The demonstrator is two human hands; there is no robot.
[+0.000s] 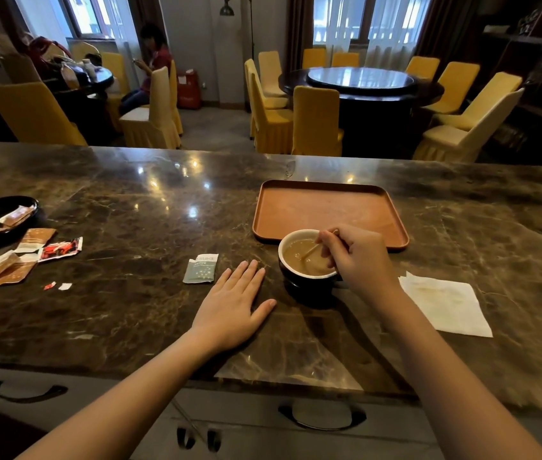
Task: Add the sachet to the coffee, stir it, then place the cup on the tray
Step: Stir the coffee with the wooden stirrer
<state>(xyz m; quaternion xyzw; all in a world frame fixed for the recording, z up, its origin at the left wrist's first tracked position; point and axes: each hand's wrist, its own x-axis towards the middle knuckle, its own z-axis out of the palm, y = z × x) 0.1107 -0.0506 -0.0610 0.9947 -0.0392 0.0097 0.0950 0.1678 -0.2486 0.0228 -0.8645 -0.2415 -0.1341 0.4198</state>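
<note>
Brown veined marble makes up the surface (pixel 130 227) that carries everything, and both hands work near its front edge. Beyond the right hand (pixel 361 260) lies the terracotta tray (pixel 326 207), a rounded rectangle with its long axis running left to right and its near rim just behind the cup. To the right of the right forearm a white napkin (pixel 445 307) lies flat, one corner pointing toward the cup. The left hand (pixel 234 307) rests palm down on the surface, fingers spread and straight, gripping nothing, its fingertips pointing away from the person. The cup (pixel 308 265), dark outside and pale inside, stands upright on the surface between the two hands, not on the tray, and holds milky brown coffee. The right hand hovers over the cup's right rim, fingers pinched closed around a thin wooden stirrer (pixel 313 249); the stick slants from the fingertips down and to the left into the coffee. Just beyond the left hand's fingertips lies a grey-green sachet (pixel 200 268), torn open at its top, flat, long axis pointing away from the person. Far to the left of the left hand, brown and red packets (pixel 35 249) lie scattered beside a black dish (pixel 0 224).
</note>
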